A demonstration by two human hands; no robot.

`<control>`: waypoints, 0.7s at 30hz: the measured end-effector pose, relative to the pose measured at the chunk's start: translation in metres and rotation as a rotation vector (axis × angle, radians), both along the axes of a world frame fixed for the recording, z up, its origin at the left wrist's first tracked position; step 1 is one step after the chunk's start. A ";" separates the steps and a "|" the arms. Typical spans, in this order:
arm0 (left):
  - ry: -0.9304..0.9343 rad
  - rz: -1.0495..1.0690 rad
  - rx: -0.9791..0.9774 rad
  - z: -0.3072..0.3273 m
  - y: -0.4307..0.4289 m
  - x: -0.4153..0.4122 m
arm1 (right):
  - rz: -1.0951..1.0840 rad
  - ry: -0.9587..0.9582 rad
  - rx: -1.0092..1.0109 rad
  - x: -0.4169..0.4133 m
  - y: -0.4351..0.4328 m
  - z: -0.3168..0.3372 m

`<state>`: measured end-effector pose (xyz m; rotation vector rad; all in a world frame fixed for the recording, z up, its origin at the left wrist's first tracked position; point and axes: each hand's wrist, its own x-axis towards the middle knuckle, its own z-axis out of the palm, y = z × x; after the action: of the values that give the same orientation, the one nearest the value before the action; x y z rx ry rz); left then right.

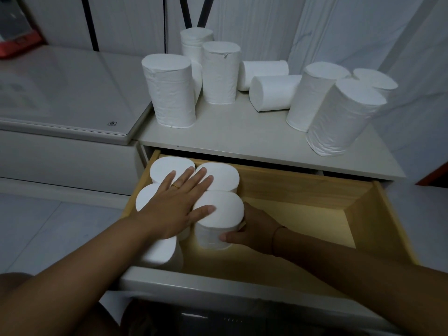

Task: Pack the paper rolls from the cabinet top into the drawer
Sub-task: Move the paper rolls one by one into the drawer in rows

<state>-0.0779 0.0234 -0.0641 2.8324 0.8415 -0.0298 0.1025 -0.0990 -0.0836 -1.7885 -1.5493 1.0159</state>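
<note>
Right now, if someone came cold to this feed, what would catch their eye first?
The open drawer, its pale wood brightly lit, with white rolls standing packed in its left side. The left hand lies flat on their tops, while the right hand grips the side of the front-right roll. Behind, unpacked rolls crowd the cabinet top, most upright, two lying on their sides.

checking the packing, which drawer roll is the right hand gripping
The near-right roll; the right hand curls round its side. The left hand only lies flat across the tops.
</note>
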 end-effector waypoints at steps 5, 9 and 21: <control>-0.009 -0.002 -0.003 0.000 0.000 -0.001 | -0.022 -0.026 0.044 -0.009 0.002 -0.005; -0.005 0.003 -0.006 0.002 0.000 0.000 | -0.021 -0.057 0.044 -0.015 0.007 -0.004; -0.008 0.003 0.002 0.003 -0.002 -0.001 | 0.175 -0.306 -0.079 0.016 0.014 0.060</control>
<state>-0.0785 0.0217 -0.0614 2.8309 0.8449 -0.0170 0.1184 -0.0849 -0.0236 -1.9617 -1.9028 0.9251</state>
